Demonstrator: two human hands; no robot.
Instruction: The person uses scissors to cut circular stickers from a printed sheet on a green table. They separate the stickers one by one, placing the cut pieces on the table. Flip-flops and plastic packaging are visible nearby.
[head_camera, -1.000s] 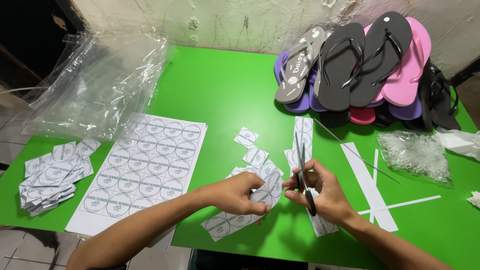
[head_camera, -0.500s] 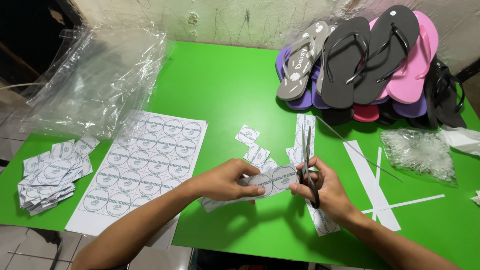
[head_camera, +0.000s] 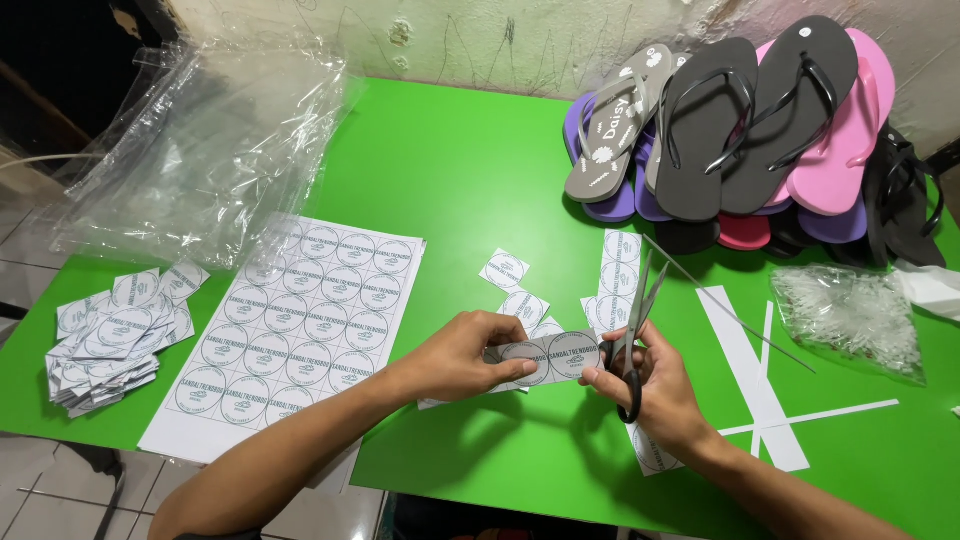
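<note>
At lower centre of the frame, above the green bench (head_camera: 470, 170), the left hand (head_camera: 462, 352) pinches a label strip (head_camera: 556, 354) between closed fingers (head_camera: 515, 368), while the right hand (head_camera: 655, 385) grips scissors (head_camera: 633, 335), blades parted at the strip's right end.

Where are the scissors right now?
In the head view, the scissors are in the right hand, right of centre on the green table, blades open beside the strip of round labels that the left hand holds.
</note>
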